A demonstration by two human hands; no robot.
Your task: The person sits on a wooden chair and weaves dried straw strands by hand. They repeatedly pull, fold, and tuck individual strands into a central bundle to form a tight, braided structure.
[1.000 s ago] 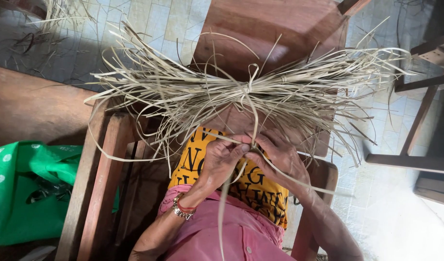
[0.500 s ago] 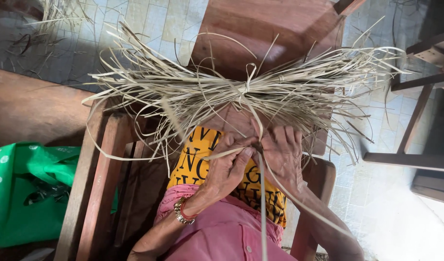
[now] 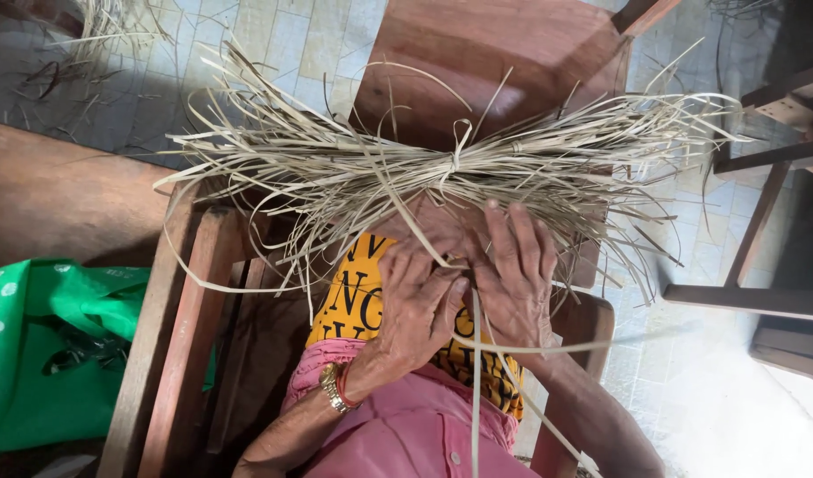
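Both hands, left hand (image 3: 415, 305) and right hand (image 3: 512, 274), are pinching thin strips just below the straw bundle (image 3: 450, 164). The bundle is lying crosswise, tied mid-length. A green bag (image 3: 43, 354) is sitting far left of it.

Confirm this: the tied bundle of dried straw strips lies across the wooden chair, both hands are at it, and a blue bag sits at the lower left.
One detail is wrong: the bag is green with pale dots, not blue, as the head view shows. The rest holds: the tied bundle of dried straw strips lies across the wooden chair, with the left hand and right hand at it.

Wooden chair (image 3: 504, 53) – tied straw bundle (image 3: 442, 164) across it, tiled floor (image 3: 273, 40) beneath
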